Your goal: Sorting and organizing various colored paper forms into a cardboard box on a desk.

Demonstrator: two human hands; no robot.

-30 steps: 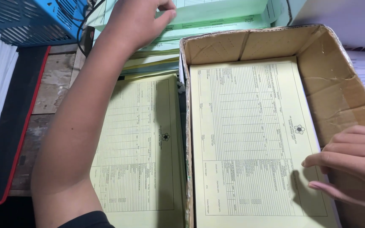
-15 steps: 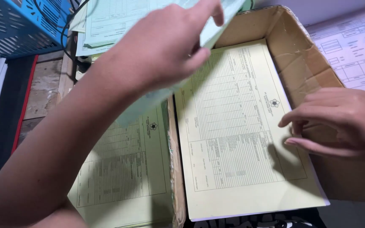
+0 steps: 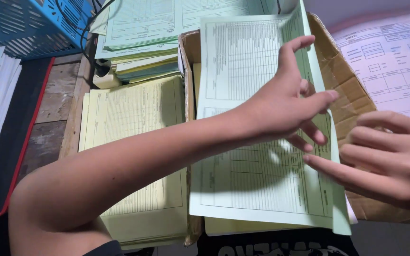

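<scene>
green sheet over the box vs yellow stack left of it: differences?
The green sheet is one pale green form, lifted and curling, touched by the left hand and right hand over the cardboard box. The yellow stack is many sheets, lying flat on the table outside it. Both carry printed tables.

arms: both mine are bare to the elbow, no watch or bands
left hand [image 3: 285,106]: no rings, short nails
right hand [image 3: 390,159]: no rings
sleeve [image 3: 103,249]: dark, short
</scene>
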